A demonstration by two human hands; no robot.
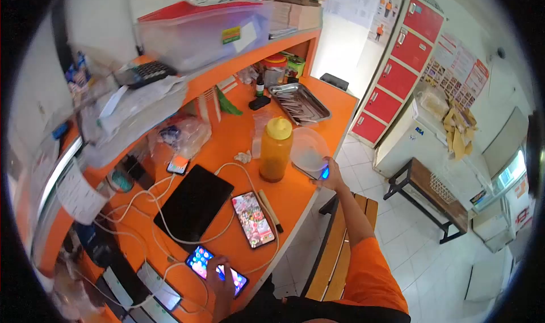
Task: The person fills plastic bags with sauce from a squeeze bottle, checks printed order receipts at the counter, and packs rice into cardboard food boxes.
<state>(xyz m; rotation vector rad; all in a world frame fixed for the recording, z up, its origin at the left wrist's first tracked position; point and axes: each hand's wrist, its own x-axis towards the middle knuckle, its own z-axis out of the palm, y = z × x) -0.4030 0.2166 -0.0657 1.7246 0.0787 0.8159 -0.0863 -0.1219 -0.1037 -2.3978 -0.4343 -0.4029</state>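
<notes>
My left hand [222, 279] rests over a lit smartphone [198, 258] lying flat at the table's front. Its fingers are bent and slightly apart, touching the screen without gripping the phone. At the table's right edge, my right hand [334, 178] is closed on a thin flat device with a blue-lit end [325, 172], partly hidden by my fingers. A clear round plastic container [309, 148] sits right beside that hand. Another phone [253, 219] with a bright patterned screen lies between my hands, next to a black tablet [194, 204]. A yellow-capped squeeze bottle [276, 151] stands upright behind them.
White charging cables [136, 195] wind over the orange table. A steel tray [300, 103] with thin wrapped items lies farther back. Over the table runs a shelf with a plastic bin [204, 36]. A slatted bench [340, 249] stands to the right, with red lockers [392, 79] beyond.
</notes>
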